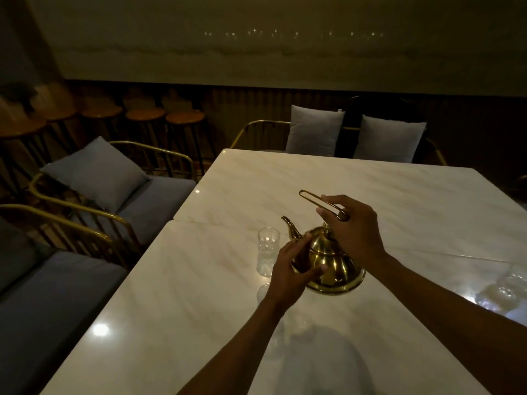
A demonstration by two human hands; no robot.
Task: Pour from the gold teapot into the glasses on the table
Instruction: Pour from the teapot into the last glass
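The gold teapot stands on the white marble table, its spout pointing left and away. My right hand grips the thin gold loop handle above the lid. My left hand rests against the pot's left side, fingers curved around the body. A clear empty glass stands upright just left of the pot, under the spout and partly behind my left hand. Another glass shows faintly at the table's right edge.
Two marble tabletops meet at a seam. Gold-framed chairs with grey cushions line the left side, and two pale pillows sit beyond the far edge. Round wooden stools stand along the back wall.
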